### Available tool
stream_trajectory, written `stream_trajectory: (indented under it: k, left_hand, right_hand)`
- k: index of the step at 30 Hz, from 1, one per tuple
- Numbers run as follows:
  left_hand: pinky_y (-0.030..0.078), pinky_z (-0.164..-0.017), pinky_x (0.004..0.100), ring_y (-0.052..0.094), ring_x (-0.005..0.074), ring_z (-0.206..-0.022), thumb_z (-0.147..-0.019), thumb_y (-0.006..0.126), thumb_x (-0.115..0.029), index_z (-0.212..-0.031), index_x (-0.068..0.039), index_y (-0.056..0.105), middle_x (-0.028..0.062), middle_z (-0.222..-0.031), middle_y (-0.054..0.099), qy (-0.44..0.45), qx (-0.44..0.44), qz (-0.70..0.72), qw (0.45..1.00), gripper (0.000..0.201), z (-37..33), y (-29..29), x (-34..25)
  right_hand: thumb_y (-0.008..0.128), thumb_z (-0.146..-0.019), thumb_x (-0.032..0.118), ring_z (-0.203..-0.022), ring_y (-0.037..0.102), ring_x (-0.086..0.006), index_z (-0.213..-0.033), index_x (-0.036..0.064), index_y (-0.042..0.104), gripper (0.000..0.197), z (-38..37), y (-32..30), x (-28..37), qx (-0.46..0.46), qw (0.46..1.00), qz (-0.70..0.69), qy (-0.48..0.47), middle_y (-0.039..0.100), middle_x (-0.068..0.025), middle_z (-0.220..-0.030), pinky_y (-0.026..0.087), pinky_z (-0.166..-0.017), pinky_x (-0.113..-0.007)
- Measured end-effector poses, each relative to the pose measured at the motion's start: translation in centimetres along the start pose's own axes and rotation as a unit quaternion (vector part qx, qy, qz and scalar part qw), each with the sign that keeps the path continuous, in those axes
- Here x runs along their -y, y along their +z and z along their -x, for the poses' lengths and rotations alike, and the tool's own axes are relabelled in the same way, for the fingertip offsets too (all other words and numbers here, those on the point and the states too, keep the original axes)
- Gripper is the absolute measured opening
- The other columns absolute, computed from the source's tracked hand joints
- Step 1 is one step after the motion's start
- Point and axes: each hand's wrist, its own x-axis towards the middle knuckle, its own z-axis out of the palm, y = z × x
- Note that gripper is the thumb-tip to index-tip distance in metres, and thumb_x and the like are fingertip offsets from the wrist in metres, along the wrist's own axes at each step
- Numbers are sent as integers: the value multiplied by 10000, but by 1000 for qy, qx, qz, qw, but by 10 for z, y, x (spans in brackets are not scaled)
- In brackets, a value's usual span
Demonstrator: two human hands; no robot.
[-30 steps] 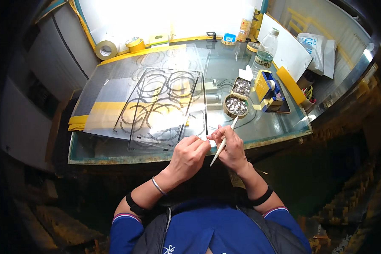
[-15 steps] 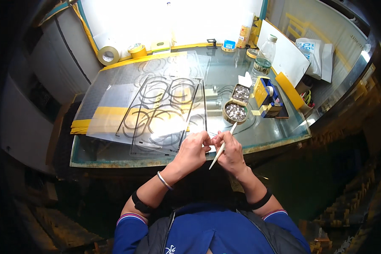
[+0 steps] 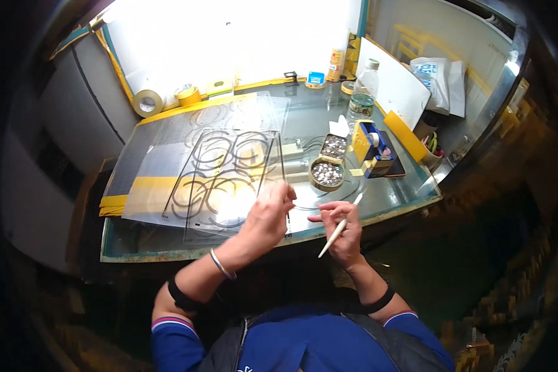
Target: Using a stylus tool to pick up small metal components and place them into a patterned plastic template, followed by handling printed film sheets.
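A slim white stick [image 3: 333,239], pointed like a pen or a brush handle, slants through my right hand [image 3: 345,230], whose thumb and forefinger reach out to the left. My left hand [image 3: 268,212] is over the right edge of a clear film sheet [image 3: 212,180] printed with dark curved lines. Its fingers are curled together at the tips; whatever they hold, if anything, is too small to make out. The two hands are apart. Beyond them stands an open round tin [image 3: 326,174] of small whitish and dark bits, with a similar square-looking container [image 3: 335,146] behind it.
The films lie on a glass-topped table [image 3: 136,249]. On its right stand a blue and yellow tape dispenser [image 3: 373,146] and a plastic bottle [image 3: 364,90]. Tape rolls [image 3: 147,103] sit along the back left, near a bright white panel [image 3: 229,43].
My hands were together and have moved apart, the left one leftward and the right one slightly right and down with the white stick. The whole view has shifted a little.
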Motion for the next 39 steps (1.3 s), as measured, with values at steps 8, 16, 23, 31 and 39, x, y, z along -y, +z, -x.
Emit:
stream_trajectory:
  k: [8,16,23,31,39]
  left_hand:
    - [507,-708,341,638,254,-772,-779,664,14,-900,9,571,131,-818,620,64,42,-16,997,152,-103,28,3]
    - [555,-738,288,709,211,-848,-768,689,18,-940,40,635,158,-871,699,16,88,17,996,181,-118,44,26]
    - [530,-709,315,694,246,-787,-822,651,-36,-918,18,667,162,-844,696,5,78,-15,997,111,-117,49,24]
    - [542,-767,315,681,227,-888,-842,650,-26,-1002,3,642,147,-921,692,5,107,79,991,163,-104,21,17]
    - [489,-880,410,606,366,-1048,-791,746,-157,-1110,-16,606,187,-1171,617,93,155,-142,973,375,0,-58,2]
  right_hand:
    - [560,-939,18,-760,662,-182,-978,1,439,128,7,-55,19,-92,992,83,-2,601,-152,-963,586,-700,-315]
    - [552,-946,32,-743,644,-151,-990,-5,465,104,11,-102,22,-203,972,115,14,605,-140,-945,553,-703,-272]
    - [565,-945,52,-744,644,-147,-983,0,473,112,12,-102,24,-211,969,128,26,611,-125,-945,545,-713,-277]
    - [641,-913,84,-742,615,-124,-928,4,528,138,16,-161,13,-325,896,300,-42,609,-49,-829,499,-701,-254]
    - [731,-836,145,-737,674,-228,-906,47,567,204,24,-226,12,-416,747,517,-45,667,-86,-800,517,-653,-318]
